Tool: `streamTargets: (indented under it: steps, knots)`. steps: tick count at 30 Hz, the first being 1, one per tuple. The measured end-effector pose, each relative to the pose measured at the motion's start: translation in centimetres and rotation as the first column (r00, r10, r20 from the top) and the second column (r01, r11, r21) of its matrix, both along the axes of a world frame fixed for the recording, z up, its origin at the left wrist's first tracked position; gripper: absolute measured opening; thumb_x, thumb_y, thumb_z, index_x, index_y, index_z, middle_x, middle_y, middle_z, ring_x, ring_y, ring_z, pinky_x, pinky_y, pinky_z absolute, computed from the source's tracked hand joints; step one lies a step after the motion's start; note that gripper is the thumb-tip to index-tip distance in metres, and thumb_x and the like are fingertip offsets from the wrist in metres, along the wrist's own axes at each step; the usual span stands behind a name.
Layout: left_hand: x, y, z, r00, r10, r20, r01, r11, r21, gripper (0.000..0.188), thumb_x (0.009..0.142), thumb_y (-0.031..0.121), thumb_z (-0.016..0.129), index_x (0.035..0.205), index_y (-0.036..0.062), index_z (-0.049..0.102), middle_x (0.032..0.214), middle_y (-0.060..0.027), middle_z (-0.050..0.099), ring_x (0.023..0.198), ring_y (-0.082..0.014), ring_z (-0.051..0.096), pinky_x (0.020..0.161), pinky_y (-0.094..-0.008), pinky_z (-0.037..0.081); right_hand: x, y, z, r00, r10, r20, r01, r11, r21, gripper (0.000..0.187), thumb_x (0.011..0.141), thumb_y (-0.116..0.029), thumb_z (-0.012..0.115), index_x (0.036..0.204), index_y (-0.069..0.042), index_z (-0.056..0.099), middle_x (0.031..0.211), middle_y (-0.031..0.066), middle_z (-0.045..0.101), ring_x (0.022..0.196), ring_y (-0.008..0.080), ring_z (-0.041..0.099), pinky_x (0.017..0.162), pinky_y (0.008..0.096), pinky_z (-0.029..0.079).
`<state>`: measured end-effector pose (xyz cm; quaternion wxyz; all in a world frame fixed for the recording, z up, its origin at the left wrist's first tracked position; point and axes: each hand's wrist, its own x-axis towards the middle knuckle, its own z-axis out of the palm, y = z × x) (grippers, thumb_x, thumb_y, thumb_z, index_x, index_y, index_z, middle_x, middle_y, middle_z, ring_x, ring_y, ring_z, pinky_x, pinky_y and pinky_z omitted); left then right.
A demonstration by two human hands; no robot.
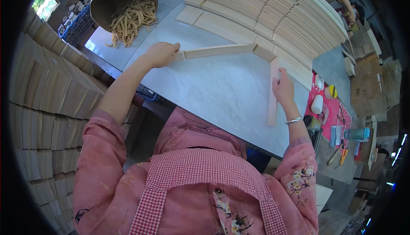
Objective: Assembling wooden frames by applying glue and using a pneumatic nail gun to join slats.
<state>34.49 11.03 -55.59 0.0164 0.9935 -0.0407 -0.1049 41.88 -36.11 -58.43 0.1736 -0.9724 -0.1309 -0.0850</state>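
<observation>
A thin pale wooden strip [220,51], jointed into several segments, stands on edge on the white tabletop [205,83] and bends like an open frame. My left hand [161,54] closes its fingers round the strip's left end. At the right, my right hand [283,86] pinches the segment that runs toward me, thumb and fingers on either side of it. The strip's far side bends at a corner between my hands. Just beyond it lie more flat jointed wooden strips [226,24], in a row along the table.
A tipped container [100,4] spills tan bands [134,19] at the far left. Wooden boards [42,77] are stacked left of the table. On a red mat [326,119] at the right are a white bottle [317,104] and a yellow tape roll [331,92]. Another person [348,10] is at the far right.
</observation>
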Motion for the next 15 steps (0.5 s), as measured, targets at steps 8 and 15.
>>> streamTargets:
  steps: [8, 15]
  knots:
    - [-0.9, -0.2, -0.8, 0.988, -0.145, -0.061, 0.125, 0.960, -0.250, 0.050, 0.088, 0.008, 0.052, 0.138, 0.0081, 0.052, 0.113, -0.0176, 0.068, 0.100, -0.0373, 0.064, 0.086, -0.0437, 0.052, -4.6, 5.1, 0.9, 0.979, 0.155, -0.131, -0.143, 0.985, 0.098, 0.030, 0.086, -0.007, 0.057, 0.115, -0.005, 0.064, 0.081, 0.0183, 0.071, 0.071, 0.0403, 0.067, 0.067, 0.0480, 0.052]
    - [-1.5, 0.4, -4.5, 0.977, 0.214, 0.021, -0.153, 0.761, -0.631, 0.048, 0.082, 0.010, 0.054, 0.130, 0.0058, 0.055, 0.113, -0.0151, 0.067, 0.096, -0.0299, 0.061, 0.087, -0.0370, 0.051, -7.9, 8.9, 1.9, 0.882, 0.436, -0.180, -0.413, 0.898, 0.154, 0.018, 0.082, -0.007, 0.069, 0.099, -0.004, 0.069, 0.070, 0.0106, 0.063, 0.062, 0.0302, 0.058, 0.061, 0.0378, 0.048]
